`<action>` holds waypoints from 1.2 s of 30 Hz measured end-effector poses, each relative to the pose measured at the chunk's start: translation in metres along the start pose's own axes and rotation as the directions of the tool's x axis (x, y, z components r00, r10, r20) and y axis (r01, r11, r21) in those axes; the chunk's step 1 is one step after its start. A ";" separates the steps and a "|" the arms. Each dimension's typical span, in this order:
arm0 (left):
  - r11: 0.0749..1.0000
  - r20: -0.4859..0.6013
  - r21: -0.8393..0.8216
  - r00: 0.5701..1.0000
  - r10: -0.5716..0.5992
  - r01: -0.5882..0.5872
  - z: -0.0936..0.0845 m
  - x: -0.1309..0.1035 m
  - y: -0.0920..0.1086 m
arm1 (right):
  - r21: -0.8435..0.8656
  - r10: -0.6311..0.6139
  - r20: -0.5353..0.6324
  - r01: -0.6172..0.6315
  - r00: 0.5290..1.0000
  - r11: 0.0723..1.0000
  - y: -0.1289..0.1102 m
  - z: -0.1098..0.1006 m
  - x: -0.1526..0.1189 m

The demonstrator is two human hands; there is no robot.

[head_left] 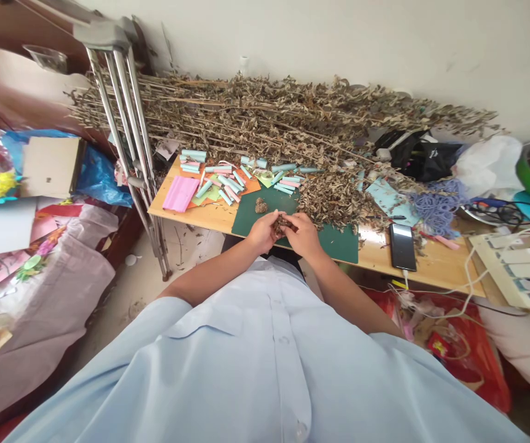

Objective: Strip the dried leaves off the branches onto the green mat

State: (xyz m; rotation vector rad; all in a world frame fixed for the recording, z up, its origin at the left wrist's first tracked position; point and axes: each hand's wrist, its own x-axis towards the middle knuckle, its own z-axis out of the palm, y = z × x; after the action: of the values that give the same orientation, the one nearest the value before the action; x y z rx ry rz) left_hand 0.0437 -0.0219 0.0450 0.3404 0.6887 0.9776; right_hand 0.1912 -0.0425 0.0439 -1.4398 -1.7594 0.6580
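Both hands meet over the front edge of a dark green mat [343, 244]. My left hand [263, 232] has its fingers closed round one side of a small clump of dried leaves [281, 225]. On the other side, my right hand [304, 235] pinches the same clump. A small brown ball of leaf [260, 205] lies on the mat just beyond my left hand. Loose dried leaves [329, 200] are heaped beyond my right hand. Several pink and blue paper rolls [230, 184] lie left of the heap, beside a pink paper stack [180, 193].
Long dried stalks [255, 117] lie along the wall. A metal crutch [128, 123] stands at the left of the wooden table [218, 223]. To the right are a phone [402, 247] on a cable, a power strip [509, 271], purple yarn [440, 206] and black bags [424, 157].
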 end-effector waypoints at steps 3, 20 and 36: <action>0.998 -0.026 0.049 0.999 0.041 -0.039 0.000 0.001 0.000 | 0.049 0.010 0.036 -0.012 0.999 0.999 0.002 -0.003 -0.001; 0.990 -0.060 0.140 0.998 0.012 -0.003 0.016 0.018 -0.003 | -0.073 -0.053 -0.057 0.049 0.997 0.996 0.012 -0.009 0.015; 0.986 -0.057 0.167 0.998 0.016 -0.006 0.009 -0.003 0.010 | -0.226 -0.181 0.336 0.266 0.924 0.937 0.032 -0.032 -0.048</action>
State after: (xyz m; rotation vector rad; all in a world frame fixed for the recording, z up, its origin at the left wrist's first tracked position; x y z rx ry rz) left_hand 0.0421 -0.0184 0.0587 0.4644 0.8252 0.9454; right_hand 0.2396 -0.0843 0.0263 -1.3294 -2.2974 0.5608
